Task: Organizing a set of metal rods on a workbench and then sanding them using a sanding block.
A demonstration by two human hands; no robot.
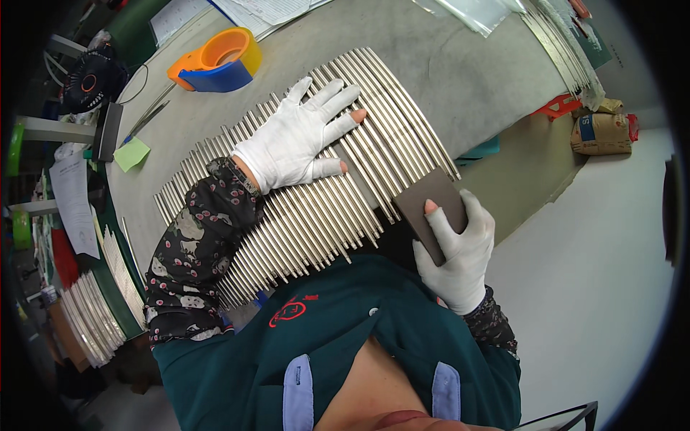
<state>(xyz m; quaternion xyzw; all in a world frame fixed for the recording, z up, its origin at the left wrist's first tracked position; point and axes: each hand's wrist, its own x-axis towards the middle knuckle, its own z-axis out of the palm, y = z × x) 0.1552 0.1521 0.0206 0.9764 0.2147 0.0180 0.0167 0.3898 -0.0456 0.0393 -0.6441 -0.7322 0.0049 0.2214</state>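
Note:
Many slim shiny metal rods [287, 230] lie side by side in a wide row on the grey table, their ends reaching over its near edge. On top of them rests my left hand [291, 140] in a white glove, flat with fingers spread; the tips of the thumb and one finger are bare. My right hand [460, 255], gloved the same way, grips a flat dark grey-brown block [430, 201] at the right end of the row. The block is by the near ends of the rightmost rods; whether it touches them I cannot tell.
An orange and blue tape dispenser [219, 61] stands beyond the rods, left of a plastic bag [474, 16]. Left lie a green sticky note [131, 154] and a small black fan [92, 80]. More rods [553, 47] lie far right, near a brown sack [604, 134].

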